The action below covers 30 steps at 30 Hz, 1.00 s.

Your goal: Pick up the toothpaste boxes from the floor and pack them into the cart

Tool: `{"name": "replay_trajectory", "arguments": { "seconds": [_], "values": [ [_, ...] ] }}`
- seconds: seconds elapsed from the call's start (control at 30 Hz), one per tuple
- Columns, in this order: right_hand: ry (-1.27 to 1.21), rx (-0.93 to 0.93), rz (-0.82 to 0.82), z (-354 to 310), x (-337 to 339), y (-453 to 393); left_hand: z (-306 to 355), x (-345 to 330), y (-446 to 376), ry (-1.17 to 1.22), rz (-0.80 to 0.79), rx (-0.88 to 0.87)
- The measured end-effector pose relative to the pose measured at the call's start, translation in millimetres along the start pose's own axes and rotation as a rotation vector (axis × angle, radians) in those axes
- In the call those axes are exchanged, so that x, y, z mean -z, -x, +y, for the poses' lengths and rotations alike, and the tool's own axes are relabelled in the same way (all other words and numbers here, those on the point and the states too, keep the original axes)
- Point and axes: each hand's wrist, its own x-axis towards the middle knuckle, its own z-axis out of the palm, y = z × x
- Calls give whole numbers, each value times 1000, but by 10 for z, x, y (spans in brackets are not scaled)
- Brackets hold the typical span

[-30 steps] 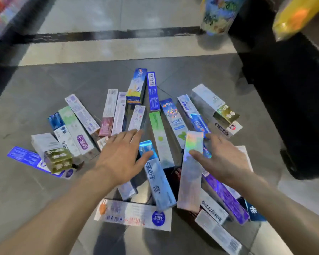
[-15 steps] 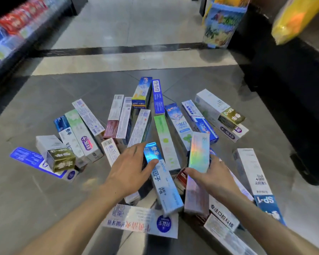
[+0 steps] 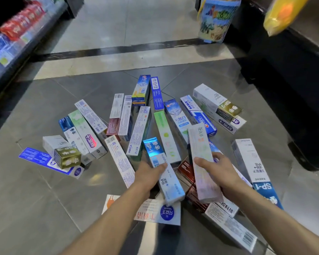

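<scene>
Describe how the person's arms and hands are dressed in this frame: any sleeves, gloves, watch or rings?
Both forearms are bare up to the frame's lower edge, with no sleeve in view. The left hand and right hand wear no gloves. No watch, band or ring shows on either wrist or on the visible fingers.

A shop aisle is shown, floored in large glossy grey tiles point(image 3: 35, 196) on which overhead light is reflected. Farther off, the grey is bordered by a pale cream band point(image 3: 129, 68) and a thin dark strip point(image 3: 118, 50), beyond which lighter tiles are laid. At the left, a dark shelf unit point(image 3: 26, 50) is stocked with blurred red and blue packets. The right side is taken up by a black counter base point(image 3: 291, 92), with a colourful printed bag point(image 3: 216, 19) and a blurred yellow packet point(image 3: 282, 13) near it.
</scene>
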Motion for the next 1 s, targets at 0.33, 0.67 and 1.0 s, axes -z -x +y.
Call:
{"name": "replay_trajectory", "arguments": {
  "seconds": [0.33, 0.67, 1.0],
  "values": [
    [-62, 65, -144, -147, 65, 217, 106, 46, 239, 269, -65, -112],
    [-288, 103, -164, -1598, 479, 1572, 1525, 221, 1814, 388, -56, -268],
    [-444, 184, -120, -4037, 1497, 3529, 3869, 568, 4064, 335, -109, -384]
  ]
}}
